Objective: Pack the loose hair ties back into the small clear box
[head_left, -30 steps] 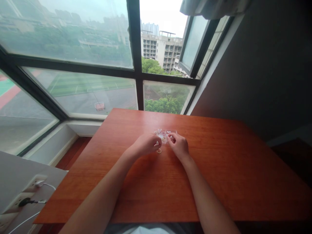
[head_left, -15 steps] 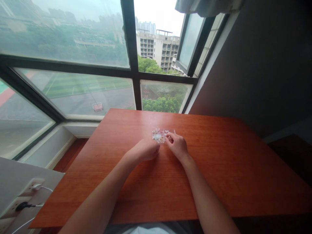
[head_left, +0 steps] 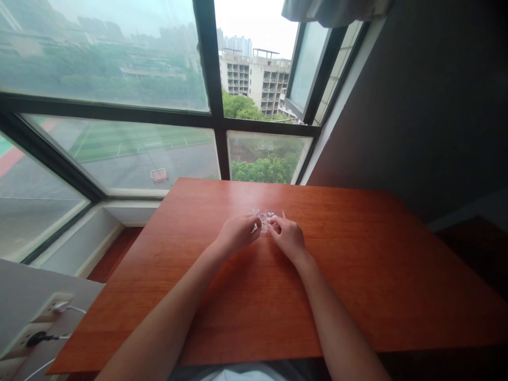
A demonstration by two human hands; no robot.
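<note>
A small clear plastic box with its lid folded open lies on the table in front of me. Small ring-like coloured pieces show in its compartments, too tiny to name. My left hand is at the box's left side, covering part of it, with thumb and fingers closed in a pinch. Whatever is between those fingertips is too small to make out. My right hand is at the right half, its fingertips pinched together over the box near the lid; what they grip is hidden.
The brown wooden table reaches to the window. Dark window frames stand behind it, with one pane swung out. A wall socket with plugs and white cables is at the lower left, beside the table's edge.
My left hand has moved up and forward from the box's near edge, and now covers its left compartments. The right hand has stayed in place.
</note>
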